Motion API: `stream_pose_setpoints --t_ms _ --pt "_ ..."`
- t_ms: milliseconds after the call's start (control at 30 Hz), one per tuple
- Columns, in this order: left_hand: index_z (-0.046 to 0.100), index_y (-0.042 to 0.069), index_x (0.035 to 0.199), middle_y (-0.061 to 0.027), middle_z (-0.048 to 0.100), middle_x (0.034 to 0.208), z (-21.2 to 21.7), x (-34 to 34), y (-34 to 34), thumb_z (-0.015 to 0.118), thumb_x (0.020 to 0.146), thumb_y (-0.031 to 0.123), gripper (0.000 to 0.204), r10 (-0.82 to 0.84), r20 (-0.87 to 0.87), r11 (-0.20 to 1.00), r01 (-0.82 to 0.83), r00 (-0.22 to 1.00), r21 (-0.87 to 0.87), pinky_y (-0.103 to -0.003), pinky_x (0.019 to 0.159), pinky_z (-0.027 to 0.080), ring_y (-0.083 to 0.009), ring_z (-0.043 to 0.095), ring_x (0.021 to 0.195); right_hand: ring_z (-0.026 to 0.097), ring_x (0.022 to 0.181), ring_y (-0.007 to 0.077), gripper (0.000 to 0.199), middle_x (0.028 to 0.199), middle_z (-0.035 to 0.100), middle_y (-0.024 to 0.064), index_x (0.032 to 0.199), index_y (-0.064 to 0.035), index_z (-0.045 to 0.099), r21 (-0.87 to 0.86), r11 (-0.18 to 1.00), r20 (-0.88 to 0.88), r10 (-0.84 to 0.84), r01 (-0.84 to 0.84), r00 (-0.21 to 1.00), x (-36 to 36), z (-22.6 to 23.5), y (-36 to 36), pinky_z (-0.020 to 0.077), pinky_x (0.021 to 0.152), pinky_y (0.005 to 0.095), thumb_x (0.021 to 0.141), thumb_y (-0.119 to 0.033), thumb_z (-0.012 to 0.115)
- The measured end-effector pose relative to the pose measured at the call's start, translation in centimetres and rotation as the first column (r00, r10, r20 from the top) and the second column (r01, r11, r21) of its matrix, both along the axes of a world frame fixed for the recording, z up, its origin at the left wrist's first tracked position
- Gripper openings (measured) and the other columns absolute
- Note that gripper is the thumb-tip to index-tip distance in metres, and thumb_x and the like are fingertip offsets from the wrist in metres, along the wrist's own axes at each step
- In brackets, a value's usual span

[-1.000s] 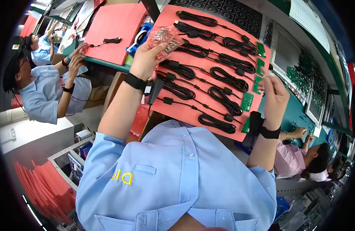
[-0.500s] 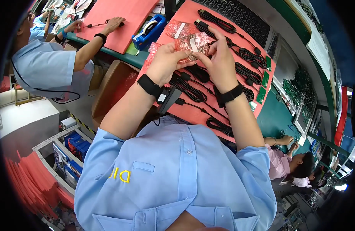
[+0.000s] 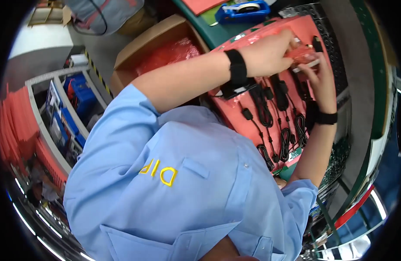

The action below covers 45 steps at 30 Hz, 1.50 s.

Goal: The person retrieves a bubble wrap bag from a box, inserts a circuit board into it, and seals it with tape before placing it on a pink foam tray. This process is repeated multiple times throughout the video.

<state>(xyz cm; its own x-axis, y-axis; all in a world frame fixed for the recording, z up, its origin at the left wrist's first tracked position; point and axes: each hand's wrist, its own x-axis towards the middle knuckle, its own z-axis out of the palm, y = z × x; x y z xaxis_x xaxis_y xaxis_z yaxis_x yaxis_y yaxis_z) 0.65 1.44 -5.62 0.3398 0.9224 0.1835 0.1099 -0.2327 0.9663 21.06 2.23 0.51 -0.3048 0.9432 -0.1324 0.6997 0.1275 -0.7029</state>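
A small pinkish-red clear plastic bag (image 3: pixel 304 55) with white strips on it is held between my two hands above the far part of the pink mat (image 3: pixel 228 116). My left hand (image 3: pixel 272 53) reaches across from the left, its fingers closed at the bag's near side and partly smeared by motion. On the bag's right side, my right hand (image 3: pixel 322 82) pinches it between thumb and fingers. Below the hands, several coiled black cables (image 3: pixel 262 106) lie in rows on the mat. What is inside the bag cannot be made out. Both wrists wear black bands.
An open cardboard box (image 3: pixel 124 54) holding red plastic wrap (image 3: pixel 176 53) stands left of the mat. A blue tape dispenser (image 3: pixel 241 15) sits beyond the mat on the green table (image 3: pixel 204 27). Further left is a grey shelf (image 3: pixel 61 87) with blue bins (image 3: pixel 80 93).
The view has turned, so the mat now sits further right. Both hands have moved toward the mat's far side with the bag between them. The co-worker's arms at upper left have left the picture.
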Motion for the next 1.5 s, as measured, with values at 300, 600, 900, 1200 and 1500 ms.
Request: stream_pose_setpoints --t_ms 300,600,900,1200,1500 --pt "0.044 0.002 0.119 -0.012 0.056 0.113 -9.4 -26.7 1.2 0.052 0.093 0.008 0.028 0.548 0.111 0.835 -0.537 0.829 -0.117 -0.025 0.077 0.05 -0.0163 0.061 0.093 0.057 0.095 0.0192 0.044 0.105 0.059 0.0127 0.119 0.0009 0.052 0.247 0.962 0.436 -0.22 0.119 0.872 0.3 -4.9 8.7 0.0462 0.081 0.0305 0.091 -0.032 0.06" --pt "0.059 0.001 0.103 -0.0206 0.062 0.106 -37.6 -28.3 -12.3 0.043 0.086 0.007 0.024 -0.216 -0.829 0.791 -0.405 0.516 -0.458 -0.039 0.09 0.046 -0.0319 0.059 0.103 0.052 0.113 0.0253 0.046 0.127 0.051 0.0173 0.129 -0.0017 0.05 0.422 0.906 0.584 -0.289 0.02 0.758 -3.2 -1.9 5.2 0.0448 0.092 0.033 0.092 -0.027 0.06" --pt "0.062 0.004 0.104 -0.0199 0.063 0.108 -38.0 -28.6 -14.0 0.044 0.089 0.013 0.026 -0.103 -0.889 0.623 -0.667 0.447 -0.408 -0.041 0.091 0.046 -0.0339 0.06 0.102 0.059 0.096 0.0155 0.02 0.109 0.063 0.0096 0.11 0.0022 0.062 0.388 0.914 0.433 -0.292 0.116 0.852 -2.4 0.8 -2.2 0.0475 0.083 0.027 0.092 -0.006 0.057" --pt "0.067 0.006 0.084 -0.0139 0.069 0.089 -29.5 -28.9 -16.5 0.063 0.084 0.012 0.007 0.283 -0.811 0.577 -0.766 0.513 -0.283 -0.032 0.076 0.051 -0.022 0.066 0.083 0.06 0.094 0.0136 0.019 0.103 0.064 0.0083 0.107 0.0059 0.063 0.365 0.877 0.199 -0.4 0.312 0.895 3.9 2.3 -11.4 0.048 0.085 0.0245 0.094 -0.005 0.053" --pt "0.059 0.006 0.103 -0.0015 0.063 0.093 -20.6 -25.4 -15.7 0.064 0.088 0.012 0.017 0.699 -0.084 0.483 -0.556 0.71 -0.676 -0.026 0.073 0.048 -0.0147 0.061 0.083 0.06 0.088 0.0136 0.015 0.097 0.064 0.009 0.103 0.0039 0.064 0.422 0.793 -0.032 -0.47 0.439 0.882 12.7 3.4 -21.0 0.0487 0.079 0.0249 0.092 -0.003 0.056"
